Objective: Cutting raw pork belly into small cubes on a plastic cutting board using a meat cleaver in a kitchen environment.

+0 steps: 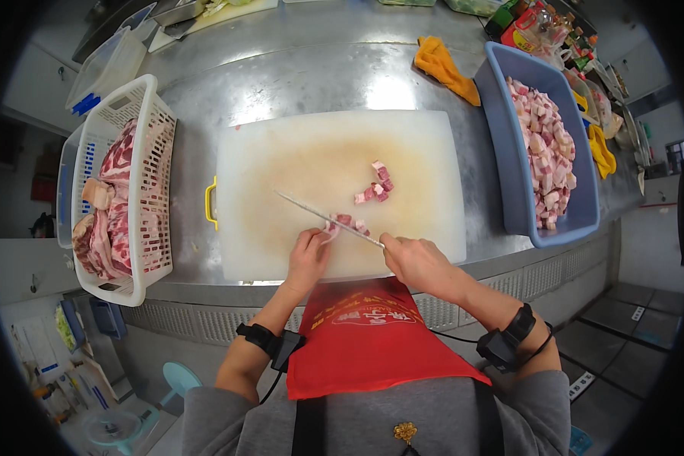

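Observation:
A knife (302,204) lies slantwise across the near half of the white cutting board (251,152), its tip toward the far left. My right hand (419,264) is closed round its handle, near the board's front edge. On the left of the blade, my left hand (309,254) grips a strip of raw fatty meat (330,231) with its fingertips. Small cut bits of this meat (361,226) show along the blade's right side. Farther back on the board sits a loose cluster of meat cubes (375,192), apart from both hands.
At the left stands a white slotted basket (150,190) with large raw meat slabs (119,205). A blue-grey tub (511,152) at the right holds many meat cubes (541,148). An orange cloth (444,68) lies behind it on the steel table (296,76). Bottles (528,30) stand at the back right.

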The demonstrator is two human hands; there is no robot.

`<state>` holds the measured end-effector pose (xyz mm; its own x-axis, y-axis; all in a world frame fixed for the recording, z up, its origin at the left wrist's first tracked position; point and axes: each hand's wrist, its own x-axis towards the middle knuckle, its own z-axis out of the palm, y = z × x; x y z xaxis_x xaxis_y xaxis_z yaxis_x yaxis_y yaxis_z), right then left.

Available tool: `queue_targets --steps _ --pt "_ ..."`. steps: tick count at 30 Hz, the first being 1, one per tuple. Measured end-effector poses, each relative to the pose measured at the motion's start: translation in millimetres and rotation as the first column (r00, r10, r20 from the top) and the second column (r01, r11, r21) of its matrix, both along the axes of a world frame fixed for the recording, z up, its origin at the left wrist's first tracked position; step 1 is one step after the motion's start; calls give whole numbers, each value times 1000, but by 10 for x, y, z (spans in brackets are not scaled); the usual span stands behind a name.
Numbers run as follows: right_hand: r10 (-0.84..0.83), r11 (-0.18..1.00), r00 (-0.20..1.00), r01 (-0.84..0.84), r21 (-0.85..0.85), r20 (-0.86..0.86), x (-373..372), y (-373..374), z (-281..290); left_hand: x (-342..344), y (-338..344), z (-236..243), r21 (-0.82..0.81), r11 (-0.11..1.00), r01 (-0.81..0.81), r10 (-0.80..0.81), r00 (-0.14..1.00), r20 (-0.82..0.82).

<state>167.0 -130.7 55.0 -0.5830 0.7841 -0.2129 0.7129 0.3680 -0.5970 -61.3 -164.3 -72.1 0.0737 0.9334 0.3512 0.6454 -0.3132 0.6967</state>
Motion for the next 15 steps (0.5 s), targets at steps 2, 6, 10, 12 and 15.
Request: queue_targets --steps 2,6,10,12,15 --pt "18 999 999 -16 -48 32 -14 -18 -40 -21 12 -30 20 1000 1 -1 1000 -15" --pt "-19 1000 1000 19 4 18 -219 -57 -369 17 49 -17 72 993 92 -88 994 -63" --pt "-3 997 999 5 77 -34 -134 5 -423 -11 77 -27 8 999 34 -33 994 -102" --pt "-29 996 999 31 82 -26 54 37 -377 -24 95 -14 -85 996 -4 2 1000 -23" --pt "-118 987 993 116 115 11 294 82 -357 31 168 52 -135 991 -24 39 993 110"
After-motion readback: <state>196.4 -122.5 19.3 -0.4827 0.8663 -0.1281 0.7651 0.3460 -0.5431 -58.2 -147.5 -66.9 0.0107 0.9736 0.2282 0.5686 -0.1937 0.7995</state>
